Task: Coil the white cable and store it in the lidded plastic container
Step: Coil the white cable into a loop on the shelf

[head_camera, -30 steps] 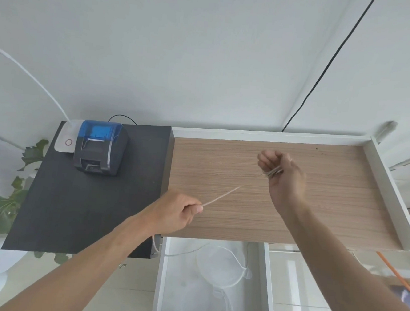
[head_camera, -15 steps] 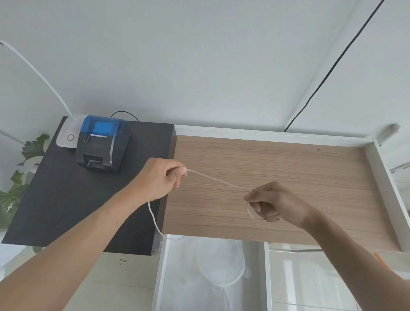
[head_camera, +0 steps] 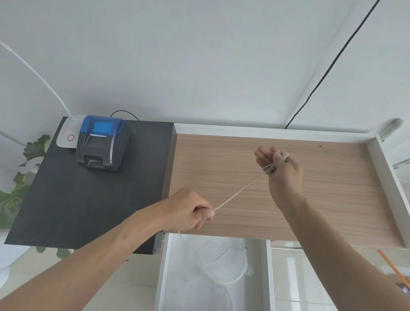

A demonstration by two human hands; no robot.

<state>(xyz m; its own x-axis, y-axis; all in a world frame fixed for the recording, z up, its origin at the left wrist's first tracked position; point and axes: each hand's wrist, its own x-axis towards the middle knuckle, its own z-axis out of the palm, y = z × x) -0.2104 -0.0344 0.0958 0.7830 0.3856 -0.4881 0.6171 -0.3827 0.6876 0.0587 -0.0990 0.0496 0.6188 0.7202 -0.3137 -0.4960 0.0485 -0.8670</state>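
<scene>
The thin white cable (head_camera: 239, 190) runs taut between my two hands above the wooden shelf (head_camera: 330, 202). My right hand (head_camera: 280, 172) is raised over the shelf's middle, with several turns of cable wound around its fingers. My left hand (head_camera: 187, 211) pinches the cable near the shelf's front left edge, and the loose end drops from it into the open white drawer (head_camera: 165, 275) below. The clear plastic container (head_camera: 222, 262) and a clear round lid (head_camera: 202, 302) lie inside that drawer.
A blue and grey small printer (head_camera: 100, 143) and a white device (head_camera: 67, 132) stand on the black cabinet top (head_camera: 84, 207) at left. A green plant (head_camera: 12, 184) sits beyond its left edge. The shelf has a raised white rim (head_camera: 392, 194) at right. A black wire (head_camera: 329, 64) climbs the wall.
My right hand has swung up and back from the shelf's front, adding a turn of cable. My left hand has dropped from the cabinet corner toward the shelf's front edge.
</scene>
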